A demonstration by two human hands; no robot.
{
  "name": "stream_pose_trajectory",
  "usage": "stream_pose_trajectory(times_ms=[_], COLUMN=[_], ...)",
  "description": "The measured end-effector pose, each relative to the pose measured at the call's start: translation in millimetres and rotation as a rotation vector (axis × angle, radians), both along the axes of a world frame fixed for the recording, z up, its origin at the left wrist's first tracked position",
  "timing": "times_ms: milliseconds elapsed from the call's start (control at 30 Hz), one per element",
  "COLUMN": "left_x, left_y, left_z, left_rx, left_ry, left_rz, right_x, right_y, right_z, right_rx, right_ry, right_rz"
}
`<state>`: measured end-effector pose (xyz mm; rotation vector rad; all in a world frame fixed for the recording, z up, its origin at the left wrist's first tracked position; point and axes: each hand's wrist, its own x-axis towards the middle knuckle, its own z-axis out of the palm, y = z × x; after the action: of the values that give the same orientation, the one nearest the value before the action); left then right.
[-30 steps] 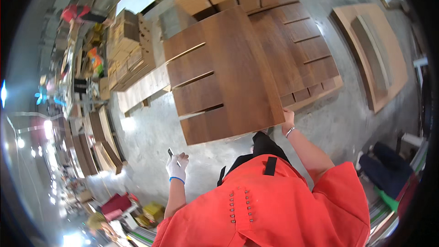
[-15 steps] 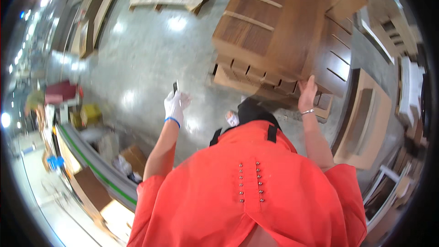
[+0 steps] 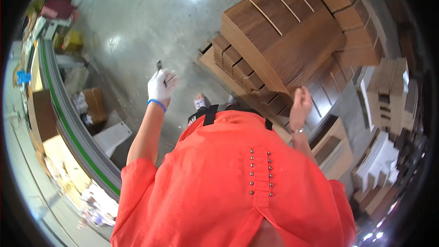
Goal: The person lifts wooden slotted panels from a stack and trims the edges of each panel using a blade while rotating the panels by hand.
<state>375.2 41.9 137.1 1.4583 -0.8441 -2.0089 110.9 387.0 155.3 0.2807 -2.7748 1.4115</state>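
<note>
My left hand (image 3: 161, 85), in a white glove with a blue cuff, is closed round a short dark tool (image 3: 159, 65). One end of the tool sticks up past the fingers; its kind is too small to make out. This hand is over the bare floor, apart from the boards. My bare right hand (image 3: 301, 108), with a metal band at the wrist, has its fingers curled together beside the near corner of the brown wood-grain boards (image 3: 283, 32). Nothing shows in it. The boards lie stacked, with light strips across the top one.
Under and beside the boards are notched brown pieces (image 3: 235, 68) and brown boxes (image 3: 347, 13). A grey conveyor edge with a green stripe (image 3: 59, 110) runs along the left. Cardboard (image 3: 336, 148) and white stacked sheets (image 3: 379, 160) stand at the right. My feet (image 3: 200, 101) are on the floor.
The view has turned, so the board stack appears tilted and the conveyor closer. My right hand has come off the top board's edge, its fingers now curled. My left hand still holds the dark tool.
</note>
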Motion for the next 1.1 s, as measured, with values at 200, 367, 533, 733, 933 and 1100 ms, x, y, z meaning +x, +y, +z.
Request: stream_pose_trajectory(times_ms=[200,367,533,733,933,1100], left_x=[-106.8,-158.7,-171.7,-194.1,-220.1,-235.2], left_y=[50.6,56.6,41.9,29.9,25.1,19.6], left_z=[-5.7,-46.4,-65.3,-97.6,-74.5,-55.2], left_rx=[0.033,0.064,0.126,0.044,-0.123,-0.454], left_ry=[0.093,0.164,0.199,0.142,0.128,-0.051], left_rz=[0.024,0.082,0.002,0.062,-0.014,-0.144], right_x=[-92.9,-135.4,-154.9,-154.3,-150.0,-150.1], right_y=[-78.4,-217.1,-314.2,-329.9,-329.1,-330.0], right_z=[63.0,64.5,28.2,8.9,18.4,18.7], right_rx=[-0.051,0.063,0.197,0.549,0.589,0.53], right_ry=[0.299,0.429,0.543,0.52,0.484,0.513], right_rz=[0.553,1.02,1.23,1.31,1.312,1.331])
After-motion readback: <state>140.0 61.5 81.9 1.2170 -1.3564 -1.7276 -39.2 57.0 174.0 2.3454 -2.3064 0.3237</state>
